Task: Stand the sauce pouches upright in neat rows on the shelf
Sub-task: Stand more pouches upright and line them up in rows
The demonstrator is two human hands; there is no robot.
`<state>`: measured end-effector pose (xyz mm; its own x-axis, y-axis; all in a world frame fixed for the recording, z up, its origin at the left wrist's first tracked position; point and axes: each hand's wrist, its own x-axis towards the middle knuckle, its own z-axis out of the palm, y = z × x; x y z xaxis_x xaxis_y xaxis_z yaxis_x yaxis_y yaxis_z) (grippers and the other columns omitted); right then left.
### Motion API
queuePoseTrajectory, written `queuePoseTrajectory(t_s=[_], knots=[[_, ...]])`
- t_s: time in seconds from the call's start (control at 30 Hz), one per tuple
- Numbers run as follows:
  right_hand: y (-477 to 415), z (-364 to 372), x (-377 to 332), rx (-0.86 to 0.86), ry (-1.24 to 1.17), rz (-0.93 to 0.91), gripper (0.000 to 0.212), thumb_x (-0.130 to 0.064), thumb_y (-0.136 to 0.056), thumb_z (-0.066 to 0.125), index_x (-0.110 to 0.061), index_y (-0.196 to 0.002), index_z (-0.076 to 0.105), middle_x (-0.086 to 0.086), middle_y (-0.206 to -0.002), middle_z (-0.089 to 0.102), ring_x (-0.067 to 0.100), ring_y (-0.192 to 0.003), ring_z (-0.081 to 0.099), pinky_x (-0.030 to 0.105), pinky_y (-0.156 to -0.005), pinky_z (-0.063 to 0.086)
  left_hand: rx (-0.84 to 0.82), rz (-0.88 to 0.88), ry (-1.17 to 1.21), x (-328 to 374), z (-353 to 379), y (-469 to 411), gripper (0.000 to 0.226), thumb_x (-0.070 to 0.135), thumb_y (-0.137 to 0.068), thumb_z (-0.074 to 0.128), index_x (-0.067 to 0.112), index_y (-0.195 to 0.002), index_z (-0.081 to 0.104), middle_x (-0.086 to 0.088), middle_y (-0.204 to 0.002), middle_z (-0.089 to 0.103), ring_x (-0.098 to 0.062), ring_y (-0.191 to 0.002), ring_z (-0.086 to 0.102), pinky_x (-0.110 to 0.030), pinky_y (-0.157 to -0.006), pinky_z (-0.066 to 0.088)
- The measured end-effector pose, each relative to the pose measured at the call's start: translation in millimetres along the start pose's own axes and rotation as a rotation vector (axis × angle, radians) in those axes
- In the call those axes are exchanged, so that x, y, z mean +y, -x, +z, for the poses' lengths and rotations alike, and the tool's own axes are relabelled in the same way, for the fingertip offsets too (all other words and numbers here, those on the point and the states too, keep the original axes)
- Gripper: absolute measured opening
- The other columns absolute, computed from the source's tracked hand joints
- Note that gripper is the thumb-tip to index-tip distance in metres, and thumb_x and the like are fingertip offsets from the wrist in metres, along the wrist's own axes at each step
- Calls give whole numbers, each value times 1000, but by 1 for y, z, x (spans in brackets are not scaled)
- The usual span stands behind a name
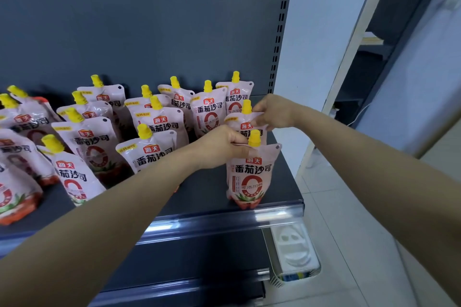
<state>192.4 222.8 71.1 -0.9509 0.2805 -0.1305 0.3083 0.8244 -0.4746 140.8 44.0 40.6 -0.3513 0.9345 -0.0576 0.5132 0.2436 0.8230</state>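
Note:
Several pink sauce pouches with yellow caps stand or lean on the dark shelf (pixel 204 189). At the right end, one front pouch (pixel 250 177) stands upright near the shelf's front edge; my left hand (pixel 219 146) pinches its top left corner beside the cap. Just behind it stands a second pouch (pixel 245 124), and my right hand (pixel 273 112) grips its top right corner. Further back are two upright pouches (pixel 234 97). On the left, several pouches (pixel 72 169) lean at angles.
The shelf's grey back panel (pixel 149 27) rises behind the pouches, with a slotted upright (pixel 279 32) at its right. A clear price rail (pixel 224 217) runs along the front edge. Lower shelves lie beneath. A white bin (pixel 294 252) sits on the tiled floor at right.

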Motion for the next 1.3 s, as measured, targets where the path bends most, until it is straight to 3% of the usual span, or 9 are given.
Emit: queuePoseTrajectory(t_s=[0.1,0.27,0.4,0.6,0.67,0.8,0.9,1.1,1.3], knots=[[-1,-2,1,-13,13,-7,20,-13,-89,63,2,-100,71,13,-96,71,23,-85,66,40,-82,59,4,1,-13,0,1,-2,28,21,-83,65,-4,-96,69,-23,-106,68,-31,-103,62,-42,-96,49],[0,-2,-1,-49,83,-24,20,-14,-91,60,1,-99,70,4,-80,64,16,-71,59,34,-71,54,41,31,14,3,7,0,12,19,-84,64,17,-91,73,-2,-100,70,-14,-98,64,-23,-86,51],[0,-4,-2,-61,92,-8,19,-14,-91,60,1,-99,69,-1,-73,62,9,-63,55,22,-60,49,-8,37,-25,6,6,2,19,20,-86,62,13,-101,71,-4,-109,69,-14,-103,63,-28,-92,50],[3,-25,-9,-267,299,8,26,4,-82,57,-13,-100,66,1,-96,65,24,-99,59,28,-77,51,-7,20,17,18,-20,12,29,47,-80,56,28,-98,68,5,-102,70,-6,-98,64,-22,-86,51],[2,-38,-12,-294,337,8,45,10,-79,53,-14,-115,65,4,-116,66,25,-112,57,34,-94,47,121,39,112,21,-32,12,13,33,-85,58,29,-94,66,4,-94,71,-10,-92,68,-27,-84,55],[-7,-55,-17,-135,90,34,50,14,-84,48,-7,-128,58,9,-130,61,22,-119,57,27,-93,44,396,4,-97,17,-49,-2,19,11,-87,61,15,-104,66,2,-99,67,-11,-95,61,-21,-87,47],[-22,-53,-19,14,85,-40,40,1,-87,56,-8,-127,60,9,-133,59,24,-123,53,34,-105,38,391,-47,-182,11,-45,-13,26,12,-84,65,10,-110,63,4,-99,61,-9,-92,56,-14,-80,46],[-61,-40,-30,-40,78,-171,47,-7,-91,58,-10,-137,49,5,-144,49,21,-132,46,22,-95,32,290,-54,-150,-1,-28,-37,19,10,-79,70,5,-97,66,-8,-99,69,-19,-94,63,-31,-87,50],[-99,-23,-42,-169,129,-151,48,-5,-89,56,-12,-137,50,8,-130,59,22,-98,64,27,-77,49,322,-111,-143,-8,-33,-45,17,8,-82,65,16,-68,65,6,-65,60,-1,-59,51,-19,-63,44]])
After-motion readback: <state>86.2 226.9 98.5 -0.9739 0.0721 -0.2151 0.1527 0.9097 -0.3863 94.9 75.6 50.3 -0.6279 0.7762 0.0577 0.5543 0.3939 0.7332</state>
